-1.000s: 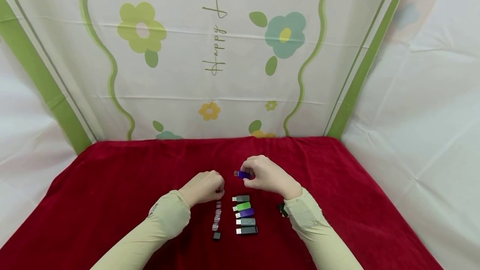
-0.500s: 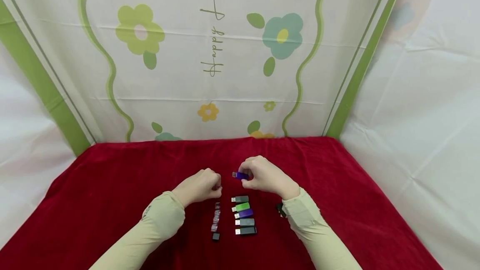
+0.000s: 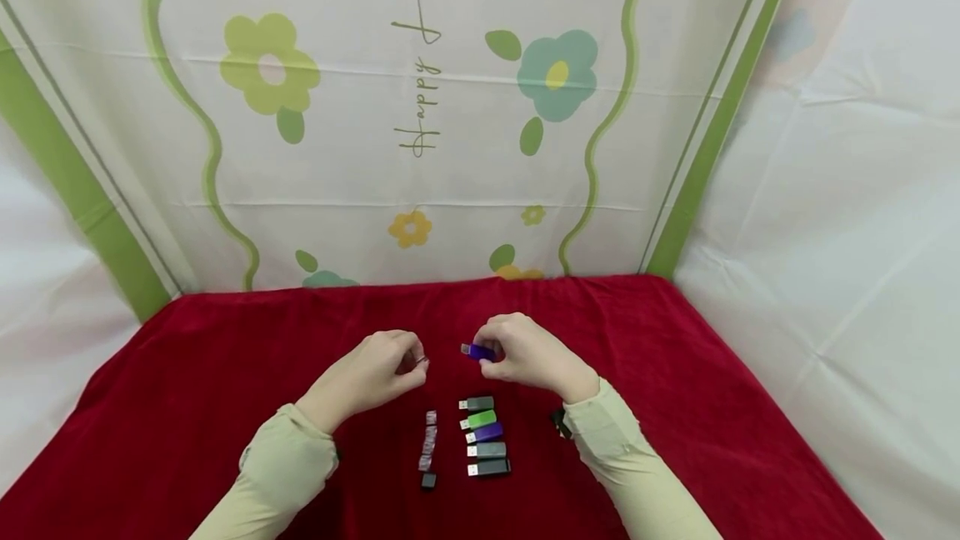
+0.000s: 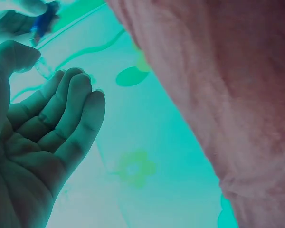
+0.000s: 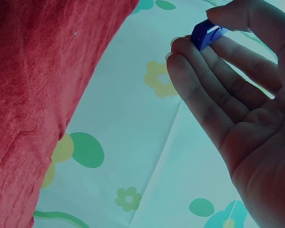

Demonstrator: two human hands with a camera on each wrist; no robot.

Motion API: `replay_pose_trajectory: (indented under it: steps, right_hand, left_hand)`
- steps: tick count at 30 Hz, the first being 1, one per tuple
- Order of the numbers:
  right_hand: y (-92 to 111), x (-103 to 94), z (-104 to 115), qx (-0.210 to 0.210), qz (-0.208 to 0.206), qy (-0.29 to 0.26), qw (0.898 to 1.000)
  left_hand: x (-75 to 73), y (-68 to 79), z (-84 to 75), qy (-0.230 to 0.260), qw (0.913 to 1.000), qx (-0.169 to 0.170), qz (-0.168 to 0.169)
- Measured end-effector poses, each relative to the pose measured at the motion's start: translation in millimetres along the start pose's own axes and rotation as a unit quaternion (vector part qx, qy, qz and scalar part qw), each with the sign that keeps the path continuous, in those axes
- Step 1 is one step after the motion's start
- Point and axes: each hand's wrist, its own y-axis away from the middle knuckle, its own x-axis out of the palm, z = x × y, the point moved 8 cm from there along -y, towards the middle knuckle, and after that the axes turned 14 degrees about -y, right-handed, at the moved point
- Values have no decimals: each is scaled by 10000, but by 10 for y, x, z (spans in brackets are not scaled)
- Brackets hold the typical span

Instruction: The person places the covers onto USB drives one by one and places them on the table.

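So the right hand [image 3: 528,354] has a blue-purple USB stick [image 3: 480,352] up above the red velvety surface [image 3: 247,365], a snug grip, thumb on one side and fingers on the other. The stick's a glossy little slab, long axis pretty much sideways, metal plug aimed at the left hand [image 3: 371,377]. That one's grip is narrow too, pinching a small see-through piece [image 4: 44,70], shape's hard to make out. The two bits are near each other but apart.

Below them five more flat USB sticks lie crosswise in a column, plugs all facing left: grey, green [image 3: 480,420], purple, grey, near-black, the green and purple ones a touch slanted. Beside those there's a line of shiny clear bits [image 3: 428,442] ending in a squarish black block [image 3: 428,481]. Can't read any label on the sticks, too small. The creased white curtain [image 3: 337,148] says "Happy Life" in thin green script, turned sideways.
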Motion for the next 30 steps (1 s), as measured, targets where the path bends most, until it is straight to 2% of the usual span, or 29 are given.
replay_pose_trajectory:
  steps: [6, 14, 30]
  right_hand:
    - [-14, 15, 80, -115, 8, -24, 9999]
    - [-9, 37, 178, -252, -1, 80, 9997]
    - [-19, 66, 241, -444, 21, 238, 9987]
  left_hand:
    - [-151, 62, -70, 152, 9997, -48, -194]
    - [-254, 79, -215, -8, 9971, 488, -591]
    - [-315, 70, -310, -272, 9948, 687, -708]
